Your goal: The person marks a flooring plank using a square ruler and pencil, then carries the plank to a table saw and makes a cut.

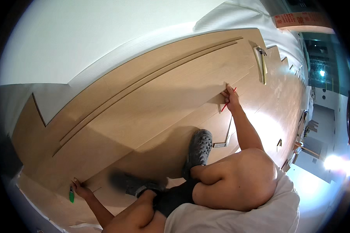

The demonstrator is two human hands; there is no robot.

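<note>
My left hand (83, 189) is at the lower left, its fingers curled at the edge of a pale wood-look plank (151, 116), just right of a green-handled tool (71, 195) lying on the boards. My right hand (231, 97) grips the far end of that plank and also holds a red pencil (224, 108) between its fingers. Two thin wooden strips (144, 83) lie along the planks beyond. A hammer (264, 64) rests at the upper right beside a small pale piece. Below my right hand is a metal square (221, 145).
My sandaled feet (198, 149) are on the laid boards. White underlay (241, 17) borders the upper edge, with a cardboard box (299, 21) at upper right. A small dark tool (279, 143) lies right of my forearm. A bright lamp (334, 163) stands at the right, near scattered items.
</note>
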